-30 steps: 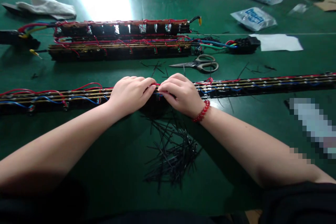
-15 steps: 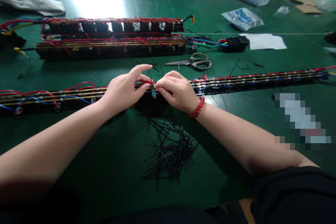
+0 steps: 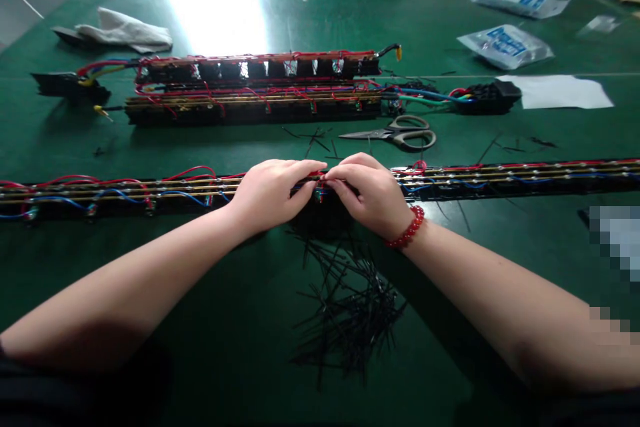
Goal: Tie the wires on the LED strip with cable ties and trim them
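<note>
1. The strip (image 3: 450, 183) lies lengthwise across the table (image 3: 210, 327), and looks unmoved among the things around it.
2. The left hand (image 3: 273, 190) is what changed: its index finger, raised a moment ago, has dropped back toward the right fingertips. Finger and thumb curve around a small gap; I cannot tell whether its grip has closed on anything.
3. The right hand (image 3: 373, 193) stays over the strip, fingertips drawn together; what they pinch, if anything, is too small to tell.
4. A red wire (image 3: 320, 174) shows between the hands. Both now meet there, suggesting close, two-handed work at that spot.
</note>
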Demonstrator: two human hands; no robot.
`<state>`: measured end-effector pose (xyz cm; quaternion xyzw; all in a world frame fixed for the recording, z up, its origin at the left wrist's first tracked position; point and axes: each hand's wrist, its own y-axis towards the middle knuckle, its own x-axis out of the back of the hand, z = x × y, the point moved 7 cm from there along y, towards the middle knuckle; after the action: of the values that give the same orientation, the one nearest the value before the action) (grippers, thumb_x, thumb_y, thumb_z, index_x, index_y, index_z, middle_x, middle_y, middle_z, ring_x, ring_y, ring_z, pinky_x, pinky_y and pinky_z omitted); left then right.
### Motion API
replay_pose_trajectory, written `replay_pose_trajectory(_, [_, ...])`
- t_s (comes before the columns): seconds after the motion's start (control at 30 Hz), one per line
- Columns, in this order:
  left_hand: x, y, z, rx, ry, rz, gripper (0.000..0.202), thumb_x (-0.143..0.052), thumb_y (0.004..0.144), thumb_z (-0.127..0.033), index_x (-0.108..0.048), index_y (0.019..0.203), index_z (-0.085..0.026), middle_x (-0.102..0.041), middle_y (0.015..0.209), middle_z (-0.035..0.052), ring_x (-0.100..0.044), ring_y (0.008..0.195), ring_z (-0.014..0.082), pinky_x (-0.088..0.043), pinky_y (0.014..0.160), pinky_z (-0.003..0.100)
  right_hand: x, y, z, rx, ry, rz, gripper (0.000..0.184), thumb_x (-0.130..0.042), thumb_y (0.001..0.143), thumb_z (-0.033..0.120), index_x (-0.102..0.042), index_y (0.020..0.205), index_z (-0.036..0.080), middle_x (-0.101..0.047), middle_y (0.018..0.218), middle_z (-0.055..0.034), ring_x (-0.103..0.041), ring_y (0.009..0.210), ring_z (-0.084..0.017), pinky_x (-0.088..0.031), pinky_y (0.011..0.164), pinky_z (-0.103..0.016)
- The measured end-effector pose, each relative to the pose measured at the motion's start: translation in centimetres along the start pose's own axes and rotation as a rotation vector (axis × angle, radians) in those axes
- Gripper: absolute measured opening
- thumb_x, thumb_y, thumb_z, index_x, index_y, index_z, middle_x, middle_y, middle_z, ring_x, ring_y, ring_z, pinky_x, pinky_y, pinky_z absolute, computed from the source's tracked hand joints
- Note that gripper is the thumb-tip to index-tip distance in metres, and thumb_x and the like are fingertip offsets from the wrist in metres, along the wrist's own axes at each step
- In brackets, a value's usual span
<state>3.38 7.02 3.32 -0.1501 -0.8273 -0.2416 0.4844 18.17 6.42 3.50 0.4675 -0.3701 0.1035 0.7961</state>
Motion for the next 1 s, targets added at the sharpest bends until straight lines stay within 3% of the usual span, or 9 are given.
replay_pose_trajectory(0.23, [-0.06,-0.18,-0.13,-0.06,0.003,-0.036,0.039,-0.052,0.097,-0.032,-0.068,0.133,-0.027,-0.074,0.128,0.0039,-0.073,0.113,0.0239,-0.057,0.098,0.039,0.83,0.06,-0.21,-0.039,-0.053,-0.087,0.006,-0.065,0.095,0.019,-0.071,0.095,0.02,-0.077,0.088,-0.004,-0.067,0.084,-0.02,-0.055,0.077,-0.035])
replay_pose_trajectory(0.73, [-0.29,-0.25,-0.23,-0.094,0.047,-0.092,0.038,-0.051,0.098,-0.03,-0.07,0.131,-0.026,-0.077,0.122,0.0035,-0.074,0.108,0.0227,-0.059,0.093,0.036,0.88,-0.28,-0.93,-0.122,-0.012,-0.062,0.006,-0.067,0.093,0.021,-0.062,0.091,0.023,-0.071,0.087,-0.0022,-0.068,0.083,-0.019,-0.055,0.076,-0.033])
replay_pose_trajectory(1.0, [-0.31,-0.29,-0.26,-0.098,0.081,-0.109,0.037,-0.051,0.098,-0.029,-0.072,0.128,-0.024,-0.078,0.12,0.005,-0.075,0.107,0.0225,-0.059,0.091,0.036,0.94,-0.21,-0.76,-0.098,-0.001,-0.077,0.007,-0.068,0.092,0.019,-0.062,0.092,0.023,-0.071,0.087,-0.0019,-0.068,0.083,-0.018,-0.055,0.078,-0.032])
